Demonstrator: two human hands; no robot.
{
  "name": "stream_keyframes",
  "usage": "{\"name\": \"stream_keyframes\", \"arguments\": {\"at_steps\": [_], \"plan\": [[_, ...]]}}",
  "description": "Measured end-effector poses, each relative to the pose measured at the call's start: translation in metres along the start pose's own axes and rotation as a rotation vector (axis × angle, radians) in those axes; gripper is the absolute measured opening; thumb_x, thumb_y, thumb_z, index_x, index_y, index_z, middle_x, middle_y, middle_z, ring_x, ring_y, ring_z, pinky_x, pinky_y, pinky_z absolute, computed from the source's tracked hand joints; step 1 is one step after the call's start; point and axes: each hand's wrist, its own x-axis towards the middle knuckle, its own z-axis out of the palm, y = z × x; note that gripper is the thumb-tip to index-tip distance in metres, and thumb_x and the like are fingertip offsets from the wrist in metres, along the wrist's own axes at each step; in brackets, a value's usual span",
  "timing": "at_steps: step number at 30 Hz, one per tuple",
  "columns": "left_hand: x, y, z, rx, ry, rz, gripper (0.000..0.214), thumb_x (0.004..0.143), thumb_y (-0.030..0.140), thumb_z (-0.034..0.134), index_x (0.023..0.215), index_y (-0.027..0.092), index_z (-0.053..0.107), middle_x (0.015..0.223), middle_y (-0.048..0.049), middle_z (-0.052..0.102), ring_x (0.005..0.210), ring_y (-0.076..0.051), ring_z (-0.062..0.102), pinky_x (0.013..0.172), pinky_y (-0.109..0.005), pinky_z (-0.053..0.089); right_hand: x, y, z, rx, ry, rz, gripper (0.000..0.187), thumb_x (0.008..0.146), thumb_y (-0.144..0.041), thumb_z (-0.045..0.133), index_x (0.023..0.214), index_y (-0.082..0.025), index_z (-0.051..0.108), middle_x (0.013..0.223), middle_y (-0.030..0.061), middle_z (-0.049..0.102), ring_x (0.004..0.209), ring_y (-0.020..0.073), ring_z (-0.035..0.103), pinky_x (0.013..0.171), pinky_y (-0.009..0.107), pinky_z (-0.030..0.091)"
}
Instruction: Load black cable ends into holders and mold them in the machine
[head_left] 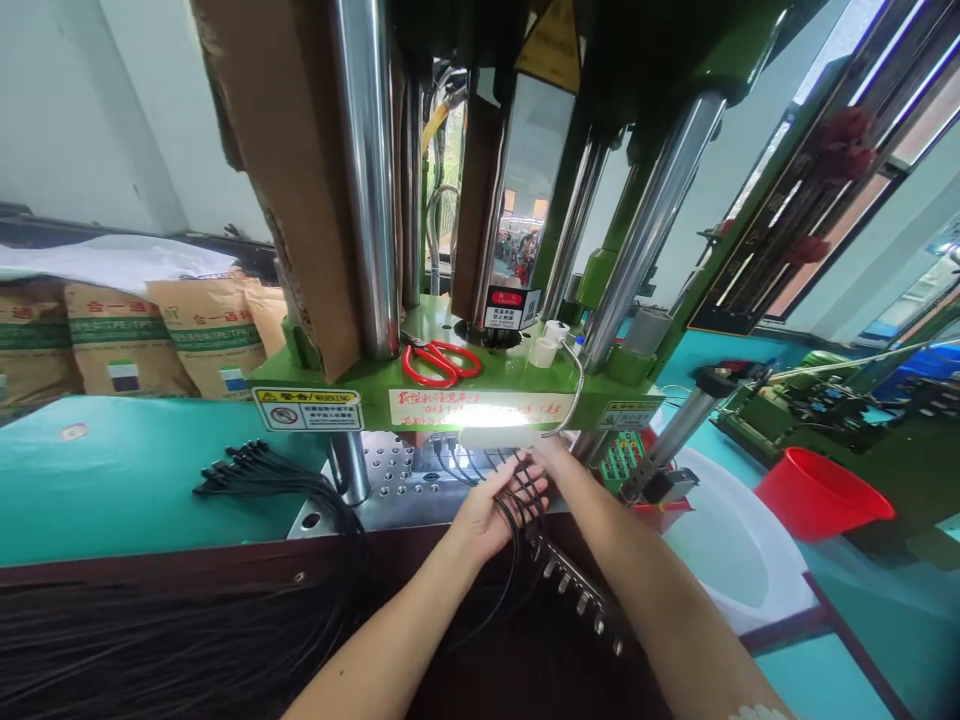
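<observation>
My left hand (491, 510) is palm up in front of the green press (360, 400), with several thin black cables (515, 550) lying across its curled fingers. From there the cables run up to a metal mould block (426, 458) under the press. Beside it, my right hand (551, 457) reaches in under the lit lamp bar (499, 437). Its fingertips are mostly hidden, so what they touch cannot be made out. The mould block rests on a steel plate (390, 513) with rows of holes.
Red-handled scissors (442, 365) lie on the press ledge. A bundle of black cables (262, 470) hangs over the table edge at left. Below my hands runs a metal rail with clips (581, 595). At right are a white tub (780, 570) and a red bucket (821, 495).
</observation>
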Motion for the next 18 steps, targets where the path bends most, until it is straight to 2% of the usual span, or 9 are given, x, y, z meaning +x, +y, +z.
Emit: {"name": "stream_keyframes", "arguments": {"at_steps": [2,4,7,12,18], "plan": [[-0.008,-0.010,0.006,-0.006,0.042,-0.001,0.023,0.078,0.017,0.052,0.101,0.014,0.054,0.069,-0.0026,0.060,0.059,-0.013,0.059,0.065,-0.032,0.047,-0.008,0.002,0.000,0.052,0.035,0.023,0.022,0.087,-0.032,0.047,0.086,-0.012,0.055,0.067,-0.0024,0.055,0.047,0.0050,0.049,0.043,0.018,0.042],[-0.017,-0.017,0.010,-0.021,0.068,-0.008,0.020,0.079,0.014,0.050,0.098,0.012,0.054,0.058,0.0014,0.052,0.049,-0.009,0.052,0.058,-0.028,0.047,-0.018,0.002,0.000,0.108,0.065,0.020,0.025,0.087,-0.031,0.043,0.072,-0.013,0.052,0.049,-0.0071,0.047,0.032,0.0021,0.034,0.031,0.014,0.027],[-0.033,-0.021,0.015,-0.047,0.089,-0.025,0.014,0.081,0.013,0.046,0.093,0.010,0.053,0.054,0.0035,0.045,0.044,-0.005,0.045,0.050,-0.022,0.045,-0.036,0.000,0.003,0.183,0.091,-0.013,0.021,0.081,-0.027,0.042,0.064,-0.016,0.047,0.037,-0.0084,0.042,0.024,0.0023,0.025,0.026,0.014,0.015],[-0.069,-0.027,0.016,-0.055,0.081,-0.072,0.015,0.084,0.012,0.041,0.092,0.008,0.052,0.054,0.0038,0.041,0.040,-0.002,0.038,0.041,-0.013,0.035,-0.059,0.000,0.009,0.260,0.147,-0.033,0.014,0.074,-0.027,0.046,0.066,-0.017,0.050,0.031,-0.0081,0.041,0.021,0.0032,0.024,0.025,0.014,0.014],[-0.121,-0.064,0.004,0.132,0.047,-0.157,0.017,0.080,0.017,0.049,0.094,0.011,0.054,0.055,0.0034,0.042,0.040,-0.004,0.037,0.038,-0.016,0.031,-0.073,0.000,0.007,0.317,0.236,-0.015,0.016,0.077,-0.030,0.044,0.067,-0.018,0.047,0.034,-0.0073,0.043,0.024,0.0032,0.028,0.026,0.012,0.017]]}}
